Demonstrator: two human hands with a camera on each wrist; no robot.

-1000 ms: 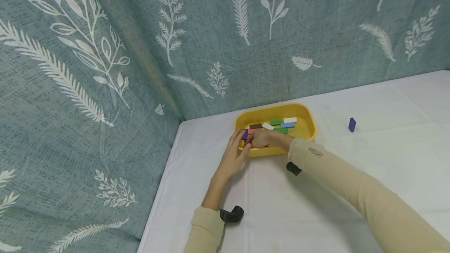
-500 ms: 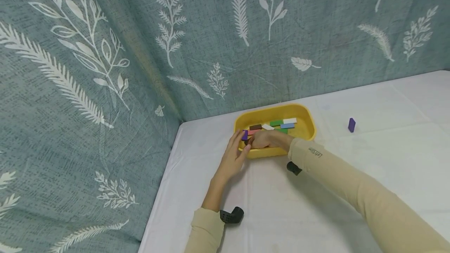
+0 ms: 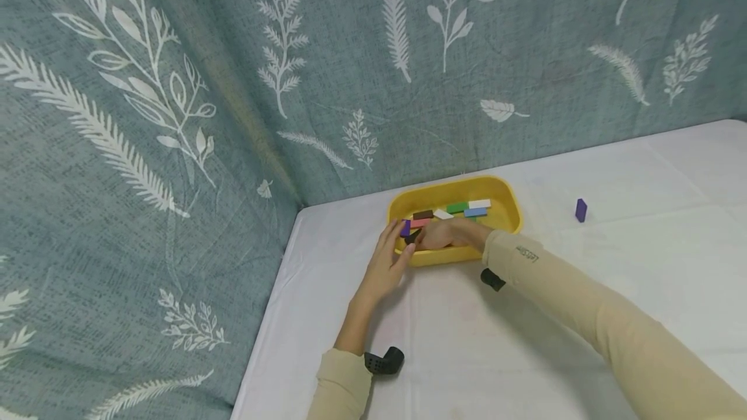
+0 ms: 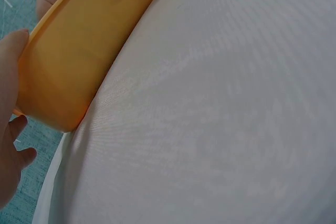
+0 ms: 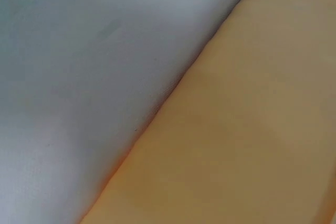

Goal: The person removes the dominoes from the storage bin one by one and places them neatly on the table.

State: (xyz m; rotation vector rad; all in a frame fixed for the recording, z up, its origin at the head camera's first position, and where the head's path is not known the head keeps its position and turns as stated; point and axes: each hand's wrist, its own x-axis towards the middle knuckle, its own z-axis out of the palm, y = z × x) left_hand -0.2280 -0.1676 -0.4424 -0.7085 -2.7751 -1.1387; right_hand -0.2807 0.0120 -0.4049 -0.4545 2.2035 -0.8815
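A yellow plastic tray (image 3: 455,256) stands on the white-covered table with several small coloured blocks in it. My right hand (image 3: 440,234) reaches into the tray and pinches a black block (image 3: 413,236) at its front left corner. My left hand (image 3: 385,269) rests at the tray's left end, with its fingers fairly straight along the left rim and its thumb near the front wall. Beside its fingers lies a purple block (image 3: 405,228). In the left wrist view, the left hand's thumb (image 4: 11,48) touches the tray's rim. The right wrist view hides the right hand's fingertips behind the tray wall (image 5: 226,114).
Other blocks in the tray include a brown block (image 3: 423,215), pink block (image 3: 420,223), green block (image 3: 458,207), blue block (image 3: 475,212) and white block (image 3: 480,203). A purple block (image 3: 580,210) stands upright on the table to the right. A patterned curtain (image 3: 373,83) hangs behind and left.
The black block at the right fingertips shows more clearly, and the right hand has shifted slightly. The left hand stays at the tray's left end. The head view has tilted a little.
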